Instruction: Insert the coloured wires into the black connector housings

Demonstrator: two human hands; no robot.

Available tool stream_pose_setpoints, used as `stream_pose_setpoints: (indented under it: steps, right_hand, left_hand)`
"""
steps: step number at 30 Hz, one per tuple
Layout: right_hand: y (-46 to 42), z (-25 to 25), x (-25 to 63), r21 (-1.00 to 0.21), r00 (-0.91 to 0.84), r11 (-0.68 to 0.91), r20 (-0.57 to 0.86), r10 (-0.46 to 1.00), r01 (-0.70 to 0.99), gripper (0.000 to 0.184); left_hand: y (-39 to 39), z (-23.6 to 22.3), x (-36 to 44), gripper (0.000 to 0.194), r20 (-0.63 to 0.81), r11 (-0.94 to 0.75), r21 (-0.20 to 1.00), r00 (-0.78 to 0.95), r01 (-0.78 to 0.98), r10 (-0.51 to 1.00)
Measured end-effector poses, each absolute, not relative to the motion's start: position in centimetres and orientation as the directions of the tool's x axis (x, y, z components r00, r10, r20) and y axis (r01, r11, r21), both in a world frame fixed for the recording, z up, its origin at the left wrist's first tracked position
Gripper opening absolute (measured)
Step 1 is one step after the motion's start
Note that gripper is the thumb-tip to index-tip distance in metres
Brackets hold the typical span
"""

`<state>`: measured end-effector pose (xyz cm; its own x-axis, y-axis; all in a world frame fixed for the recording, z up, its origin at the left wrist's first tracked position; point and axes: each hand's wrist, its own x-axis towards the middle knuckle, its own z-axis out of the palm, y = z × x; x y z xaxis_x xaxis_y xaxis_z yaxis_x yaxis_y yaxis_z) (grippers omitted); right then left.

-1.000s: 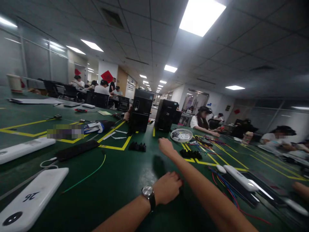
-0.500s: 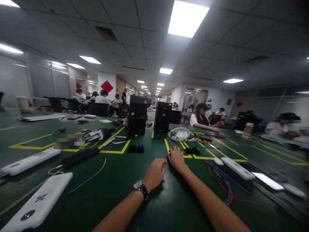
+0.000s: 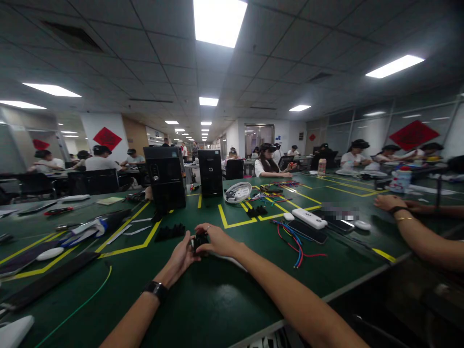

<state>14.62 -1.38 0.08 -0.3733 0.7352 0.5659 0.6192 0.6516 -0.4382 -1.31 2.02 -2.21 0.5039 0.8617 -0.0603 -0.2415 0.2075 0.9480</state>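
My left hand (image 3: 182, 257), with a watch (image 3: 155, 289) on its wrist, is closed on the side of a small black part (image 3: 200, 241). From the other side, the fingers of my right hand (image 3: 219, 240) wrap round the same part. Fingers cover much of it, so I cannot make out its exact kind. It is held low over the green table (image 3: 217, 309). Just beyond my left hand lies a cluster of black pieces (image 3: 170, 232). A second black cluster (image 3: 256, 211) rests farther off to the right, beside yellow tape lines.
Two black computer towers (image 3: 165, 179) (image 3: 210, 173) stand ahead. A white round basket (image 3: 237, 192) sits right of them. Red and blue wires (image 3: 297, 246), a white device (image 3: 309, 218) and a phone (image 3: 307, 232) lie rightward. A green wire (image 3: 85, 302) lies left. Another person's arm (image 3: 424, 232) rests at right.
The view has swung to the right. My hands, earlier low over the table near each other, have come together, and a small black part now shows between them.
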Motion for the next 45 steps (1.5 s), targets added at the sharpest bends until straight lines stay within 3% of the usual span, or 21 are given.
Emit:
stream_pose_setpoints:
  steps: [2, 4, 8, 14, 19, 23, 32, 35, 40, 43, 45]
  right_hand:
    - [-1.8, 0.7, 14.3, -0.411, -0.416, 0.672, 0.556, 0.72, 0.616, 0.062]
    - [-2.1, 1.6, 15.3, -0.373, -0.326, 0.571, 0.544, 0.773, 0.731, 0.055]
    - [-2.6, 3.3, 21.2, -0.367, 0.132, 0.064, 0.485, 0.865, 0.928, 0.022]
    - [-4.5, 2.1, 31.4, -0.35, 0.588, -0.49, 0.277, 0.76, 0.798, 0.021]
    - [-4.3, 0.6, 34.7, -0.318, 0.704, -0.638, 0.166, 0.691, 0.701, 0.018]
    - [-3.5, 0.9, 35.6, -0.326, 0.693, -0.616, 0.238, 0.681, 0.717, 0.02]
    - [-5.2, 3.9, 36.9, -0.381, 0.6, -0.481, 0.646, 0.472, 0.789, 0.032]
    - [-6.1, 5.2, 36.0, -0.377, 0.465, -0.309, 0.835, 0.294, 0.873, 0.034]
    - [-6.8, 8.7, 31.9, -0.193, 0.194, 0.088, 0.981, -0.003, 0.977, 0.022]
    - [-6.8, 11.4, 29.6, -0.184, 0.21, 0.232, 0.973, -0.095, 0.955, 0.019]
    - [-6.4, 13.0, 28.4, -0.267, 0.323, 0.369, 0.941, -0.1, 0.89, 0.017]
  left_hand:
    - [1.4, -1.9, -1.2, 0.025, -0.027, 0.199, 0.945, 0.546, -0.258, 0.837]
    - [0.8, -1.5, -1.0, 0.021, -0.01, 0.179, 0.945, 0.524, -0.273, 0.852]
    - [0.7, -1.4, -1.0, 0.022, -0.03, 0.163, 0.939, 0.402, -0.301, 0.915]
    - [1.7, -2.5, -1.0, 0.022, 0.003, 0.155, 0.928, 0.422, -0.339, 0.907]
    - [2.0, -3.0, -0.8, 0.026, 0.027, 0.142, 0.926, 0.437, -0.349, 0.899]
    - [1.6, -2.5, -0.7, 0.027, 0.012, 0.15, 0.928, 0.429, -0.342, 0.903]
    - [1.2, -1.9, -0.6, 0.026, -0.014, 0.197, 0.882, 0.393, -0.429, 0.919]
    - [1.5, -2.1, -0.6, 0.029, -0.008, 0.194, 0.866, 0.374, -0.461, 0.927]
    - [1.9, -2.2, -0.6, 0.029, -0.006, 0.208, 0.826, 0.36, -0.524, 0.933]
    - [1.9, -1.9, -0.7, 0.024, 0.009, 0.223, 0.78, 0.367, -0.585, 0.93]
    - [2.0, -1.8, -0.8, 0.023, 0.02, 0.223, 0.757, 0.363, -0.614, 0.932]
